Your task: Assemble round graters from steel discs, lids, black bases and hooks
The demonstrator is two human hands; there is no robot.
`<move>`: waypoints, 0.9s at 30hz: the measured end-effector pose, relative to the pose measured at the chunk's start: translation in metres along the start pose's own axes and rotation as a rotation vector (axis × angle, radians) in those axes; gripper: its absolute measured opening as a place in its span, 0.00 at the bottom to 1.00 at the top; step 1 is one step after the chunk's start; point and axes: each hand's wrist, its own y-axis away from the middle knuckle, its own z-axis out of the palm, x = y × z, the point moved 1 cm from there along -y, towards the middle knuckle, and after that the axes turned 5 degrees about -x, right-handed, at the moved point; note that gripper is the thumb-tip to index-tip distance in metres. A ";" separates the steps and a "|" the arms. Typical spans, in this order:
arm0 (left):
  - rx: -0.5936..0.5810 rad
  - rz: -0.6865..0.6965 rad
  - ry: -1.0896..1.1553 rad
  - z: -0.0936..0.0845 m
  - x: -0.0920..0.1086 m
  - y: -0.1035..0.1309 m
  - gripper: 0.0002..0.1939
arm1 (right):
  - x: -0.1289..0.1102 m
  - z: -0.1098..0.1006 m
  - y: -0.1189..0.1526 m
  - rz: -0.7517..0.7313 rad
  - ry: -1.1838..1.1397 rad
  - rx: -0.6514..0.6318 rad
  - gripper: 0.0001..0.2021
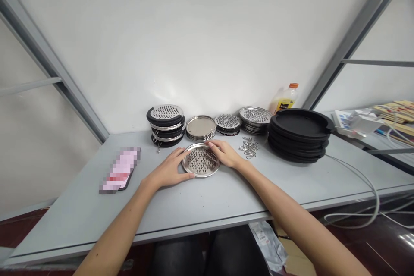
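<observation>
A person's two bare hands steady a round metal grater plate (201, 161) on a gray table (226, 200), seen from the head camera. The left hand (170, 170), its thumb and fingers spread in a wide curve, grips the plate's left edge; the right hand (224, 153), partly curled, touches the upper right rim. Just beyond, along a white wall (194, 43), stand a stack of black-rimmed graters (166, 114) at left, a pile of plain metal discs (201, 127), a short stack of smaller grater discs (228, 121) and a stack of silver-rimmed grater discs (255, 116). Small metal clasps (249, 148) lie heaped in front of the last of these. To the right rises a tall stack of black round trays (299, 136), an orange-capped bottle (286, 98) behind it. A phone (120, 169), its screen pixelated, lies well to the left of the hands.
</observation>
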 end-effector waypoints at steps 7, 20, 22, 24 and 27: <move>0.021 0.024 0.007 0.002 0.001 0.001 0.47 | 0.003 0.000 0.000 -0.031 0.079 0.087 0.15; 0.017 -0.006 -0.002 0.002 -0.001 0.002 0.46 | 0.051 -0.083 -0.005 0.379 0.745 0.631 0.20; 0.031 0.006 0.002 0.002 -0.001 0.003 0.45 | 0.053 -0.096 -0.012 0.461 0.873 0.459 0.19; 0.035 0.021 0.002 0.002 -0.001 0.003 0.45 | 0.053 -0.108 -0.019 0.576 0.962 0.304 0.16; 0.028 0.035 0.001 0.002 0.000 0.003 0.45 | 0.055 -0.121 -0.025 0.700 0.991 0.149 0.13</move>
